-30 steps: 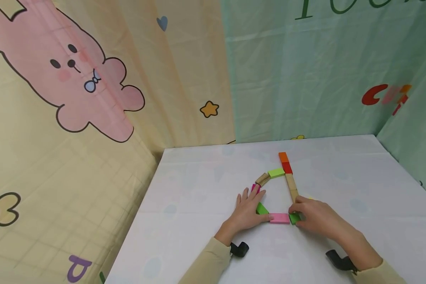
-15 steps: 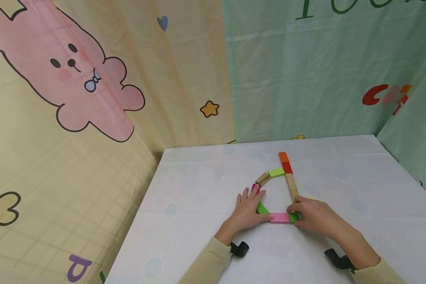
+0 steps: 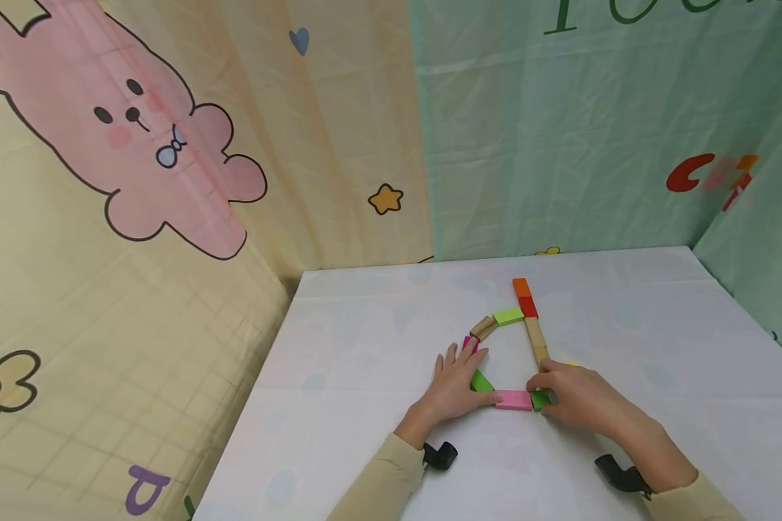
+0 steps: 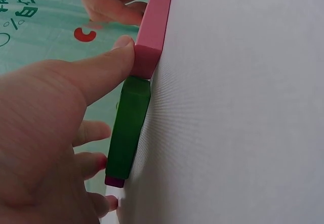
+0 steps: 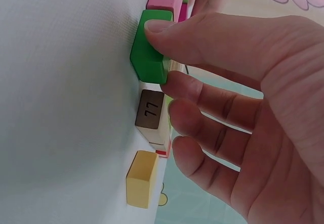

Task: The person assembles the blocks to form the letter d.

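Wooden blocks form a closed ring on the table. My right hand (image 3: 583,398) pinches a green block (image 5: 151,47) between thumb and index finger at the ring's near right corner, against the end of a pink block (image 3: 513,400). My left hand (image 3: 452,387) lies with fingers spread at the ring's left side. Its thumb touches the pink block's left end, and its fingers reach past another green block (image 4: 129,128) toward a magenta block (image 3: 471,344). Natural wood blocks (image 3: 536,340), one stamped 77 in the right wrist view, lie beyond the right hand's fingertips.
A red block (image 3: 528,307) and an orange block (image 3: 520,288) extend the right side away from me. A lime block (image 3: 508,316) and a brown wood block (image 3: 483,328) close the far left. A yellow block (image 5: 143,178) lies apart, mostly behind the right hand in the head view.
Between the first and second frames, my right hand shifts the green block slightly left and away from me, against the pink block. Since then both hands have stayed nearly still.
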Motion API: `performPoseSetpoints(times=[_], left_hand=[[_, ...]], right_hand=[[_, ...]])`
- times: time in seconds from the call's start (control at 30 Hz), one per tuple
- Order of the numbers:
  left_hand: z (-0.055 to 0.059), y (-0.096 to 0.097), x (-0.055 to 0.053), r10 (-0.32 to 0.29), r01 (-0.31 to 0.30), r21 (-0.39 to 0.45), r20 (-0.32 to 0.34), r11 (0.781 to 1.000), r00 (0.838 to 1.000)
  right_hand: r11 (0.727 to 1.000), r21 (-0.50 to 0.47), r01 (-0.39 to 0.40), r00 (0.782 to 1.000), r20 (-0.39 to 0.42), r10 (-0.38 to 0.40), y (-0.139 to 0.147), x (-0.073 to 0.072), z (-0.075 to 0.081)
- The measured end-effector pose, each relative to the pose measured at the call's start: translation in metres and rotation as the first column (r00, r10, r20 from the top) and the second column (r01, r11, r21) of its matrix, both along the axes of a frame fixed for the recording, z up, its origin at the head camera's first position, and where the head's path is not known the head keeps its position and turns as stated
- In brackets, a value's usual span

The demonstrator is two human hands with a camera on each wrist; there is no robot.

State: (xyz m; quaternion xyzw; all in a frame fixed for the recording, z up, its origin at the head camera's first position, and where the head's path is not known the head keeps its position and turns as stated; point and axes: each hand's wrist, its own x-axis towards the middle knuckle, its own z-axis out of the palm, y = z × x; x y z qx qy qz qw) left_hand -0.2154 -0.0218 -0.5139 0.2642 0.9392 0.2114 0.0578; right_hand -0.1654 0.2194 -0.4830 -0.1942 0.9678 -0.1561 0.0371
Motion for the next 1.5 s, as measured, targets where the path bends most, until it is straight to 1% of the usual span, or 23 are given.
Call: performPoseSetpoints(times=[0.23,0.5,0.7,0.9,0.97,1.17,1.37,1.5], left_hand=[[0.001,-0.002,0.000,-0.002,0.002,0.003,0.017,1.000,1.000],[0.001,-0.003,0.000,0.002,-0.002,0.008,0.031,1.000,1.000],[0.001,-0.002,0.001,0.006,-0.007,0.017,0.037,1.000,0.999],[0.002,-0.002,0.001,0.007,-0.008,0.011,0.040,1.000,0.999],[0.002,-0.002,0.001,0.006,-0.006,0.009,0.039,1.000,0.999],[0.002,-0.001,0.001,0.001,-0.001,0.005,0.037,1.000,0.999],[0.003,0.000,0.001,0.003,-0.004,0.010,0.041,1.000,0.999],[0.004,0.000,0.002,0.005,-0.006,0.009,0.042,1.000,0.999]], right_hand=[[1.000,0.000,-0.004,1.000,0.012,0.004,-0.001,0.000,-0.001],[1.000,0.014,-0.005,1.000,-0.004,0.005,0.000,0.000,0.000],[1.000,0.013,0.025,1.000,-0.001,-0.025,0.003,-0.002,0.004],[0.998,-0.031,0.059,0.998,-0.005,-0.059,0.008,-0.003,0.010],[0.997,-0.043,0.066,0.998,-0.021,-0.067,0.010,-0.003,0.011],[0.995,-0.065,0.069,0.991,-0.110,-0.076,0.019,-0.004,0.016],[0.989,-0.086,0.123,0.985,-0.114,-0.132,0.026,-0.007,0.016],[0.987,-0.089,0.137,0.982,-0.120,-0.147,0.032,-0.008,0.014]])
